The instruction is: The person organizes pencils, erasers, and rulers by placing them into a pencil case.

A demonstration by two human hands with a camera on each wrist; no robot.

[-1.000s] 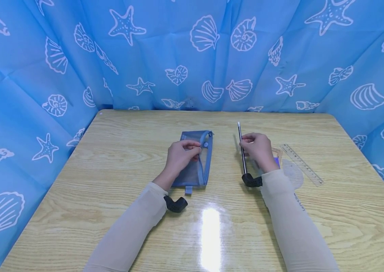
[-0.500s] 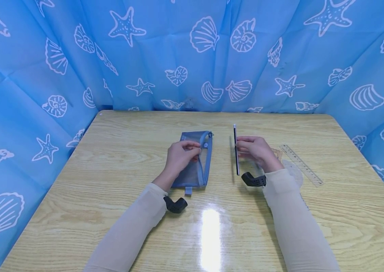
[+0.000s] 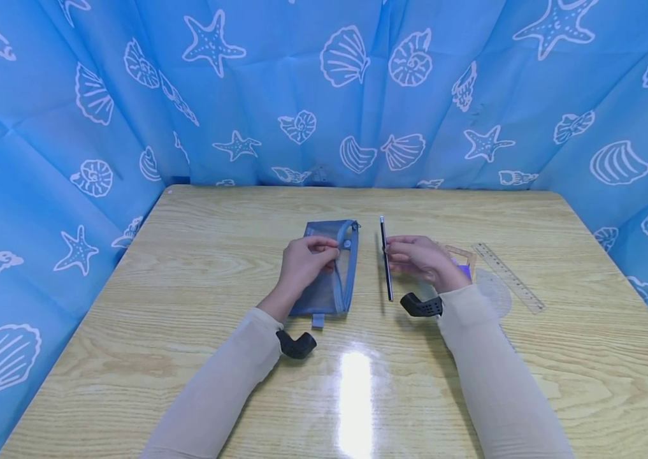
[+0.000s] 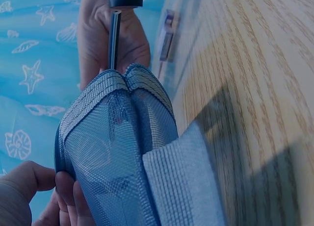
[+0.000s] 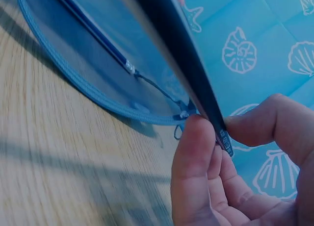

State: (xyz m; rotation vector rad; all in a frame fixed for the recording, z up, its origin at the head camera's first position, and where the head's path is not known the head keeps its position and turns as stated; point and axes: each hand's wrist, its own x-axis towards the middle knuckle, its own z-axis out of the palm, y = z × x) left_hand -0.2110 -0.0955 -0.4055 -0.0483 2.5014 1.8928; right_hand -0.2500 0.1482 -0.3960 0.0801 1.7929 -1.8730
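A blue mesh zip pouch point(image 3: 315, 290) lies on the table with its zipped side gaping. My left hand point(image 3: 308, 264) pinches the pouch's upper edge between thumb and fingers, also in the left wrist view. Just right of the pouch and apart from it, my right hand point(image 3: 424, 260) holds a dark striped pencil point(image 3: 386, 258) between thumb and fingertips. The pencil points roughly away from me, its light end farthest. In the right wrist view, another pencil point(image 5: 105, 42) with a silvery end shows inside the pouch point(image 5: 73, 91).
Right of my right hand lie a clear ruler point(image 3: 509, 278), a clear rounded drawing template point(image 3: 492, 294) and a purple item point(image 3: 464, 270) by an orange-edged piece point(image 3: 471, 258), partly hidden by the hand. The wooden table point(image 3: 186, 268) ends at a blue curtain point(image 3: 278, 95).
My right hand has carried the pencil left, closer to the pouch's open side, and slightly nearer to me. The left hand and the pouch have stayed in place.
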